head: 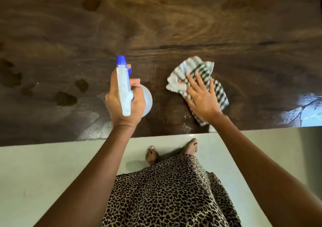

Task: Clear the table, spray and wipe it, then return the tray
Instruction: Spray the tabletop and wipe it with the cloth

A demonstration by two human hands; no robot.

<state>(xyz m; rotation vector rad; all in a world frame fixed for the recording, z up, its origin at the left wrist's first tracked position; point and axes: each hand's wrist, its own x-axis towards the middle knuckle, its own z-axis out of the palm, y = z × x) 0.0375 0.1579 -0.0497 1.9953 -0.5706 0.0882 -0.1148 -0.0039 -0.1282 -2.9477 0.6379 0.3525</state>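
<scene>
Over table (174, 26), left hand (137, 103) grips bottle (123, 87).

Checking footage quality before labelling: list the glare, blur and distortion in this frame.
Head view: bright glare on the table at its right near corner; cloth and right hand slightly motion-blurred; spray bottle in the left hand sharper; both forearms stretch wide toward the lower corners, likely wide-angle distortion.

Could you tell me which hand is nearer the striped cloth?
Right. The right hand presses flat on the cloth; the left hand holds the spray bottle to its left.
</scene>
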